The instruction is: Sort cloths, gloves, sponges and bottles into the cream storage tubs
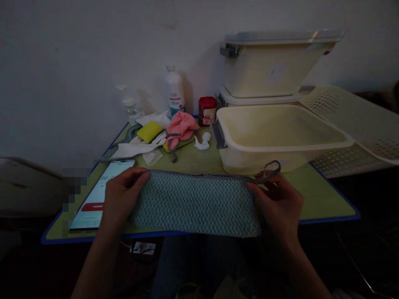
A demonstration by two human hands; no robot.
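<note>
A blue-green textured dishcloth [196, 203] with a dark checked border is stretched between my two hands near the table's front edge. My left hand [124, 191] pinches its upper left corner. At the upper right corner my right hand [277, 199] grips it, just below the checked hanging loop [272, 166] that sticks up. The cloth's lower edge hangs about level with the blue table edge. Beneath and behind my left hand lies a lit phone [90, 211], partly covered by the hand.
An open cream bin [249, 160] stands behind my right hand, with a lidded bin [262, 68] stacked behind. A pink cloth [181, 126], yellow sponge [150, 132], white hook-shaped piece [203, 141], white bottle [174, 89], pump bottle [130, 109] and red-lidded container [207, 111] stand rearward. A perforated basket [355, 120] is right.
</note>
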